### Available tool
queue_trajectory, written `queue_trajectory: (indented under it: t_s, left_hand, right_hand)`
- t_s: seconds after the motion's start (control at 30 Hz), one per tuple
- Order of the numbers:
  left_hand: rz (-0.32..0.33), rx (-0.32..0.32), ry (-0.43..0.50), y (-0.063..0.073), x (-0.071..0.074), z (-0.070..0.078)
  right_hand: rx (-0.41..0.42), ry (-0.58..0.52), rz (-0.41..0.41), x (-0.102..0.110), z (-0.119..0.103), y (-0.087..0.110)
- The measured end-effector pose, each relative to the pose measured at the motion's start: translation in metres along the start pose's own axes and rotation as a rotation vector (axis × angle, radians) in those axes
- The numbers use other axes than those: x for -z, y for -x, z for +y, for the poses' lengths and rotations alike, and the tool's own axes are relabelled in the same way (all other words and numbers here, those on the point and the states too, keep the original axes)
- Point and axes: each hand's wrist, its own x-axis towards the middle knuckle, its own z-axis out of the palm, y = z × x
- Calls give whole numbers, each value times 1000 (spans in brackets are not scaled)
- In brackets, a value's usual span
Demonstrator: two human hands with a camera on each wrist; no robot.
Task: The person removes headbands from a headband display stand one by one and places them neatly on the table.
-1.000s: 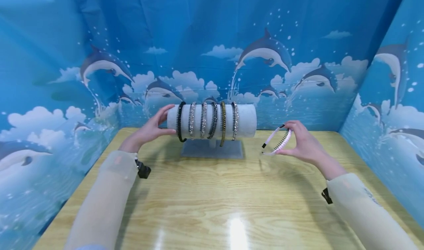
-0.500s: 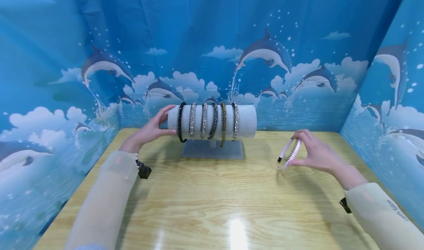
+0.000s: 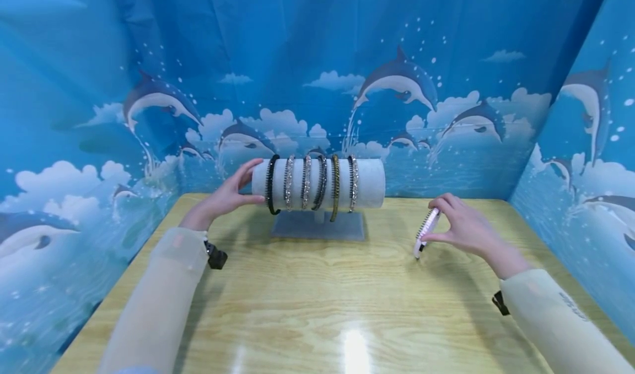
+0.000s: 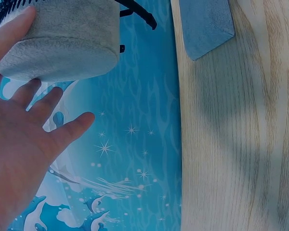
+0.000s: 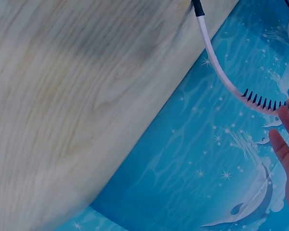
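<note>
My left hand holds the left end of a grey padded roll, the thumb at the front and the fingers over the top. Seen from the left wrist, the roll's end sits against the thumb and fingertips, with the other fingers spread. Several headbands circle the roll: a black one leftmost, silver sparkly ones, a dark one and a gold one. Off to the right, my right hand pinches a pale pink headband with black comb teeth. Its black-tipped end shows in the right wrist view.
The roll stands on a flat grey base near the back of a wooden table. A blue dolphin-print curtain rises behind the table and along both sides. Black devices are strapped at both wrists.
My right hand has moved right and slightly down with the pink headband, then a little back left. The headband has turned and now appears edge-on. The left hand stays at the roll.
</note>
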Motion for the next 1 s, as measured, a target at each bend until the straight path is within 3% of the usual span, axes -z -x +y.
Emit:
queue_trajectory:
  t_s: [0.23,0.43,1.0]
  left_hand:
    - [-1,-5,-3,-1,-1,0]
    - [3,3,-8,-1,-1,-2]
    - [3,3,-16,-1,0,-2]
  right_hand:
    - [0,-38,93,-3,-1,-4]
    - [-66,-98,67,-2,2,-8]
    - [-96,-157,62,2,4,-8]
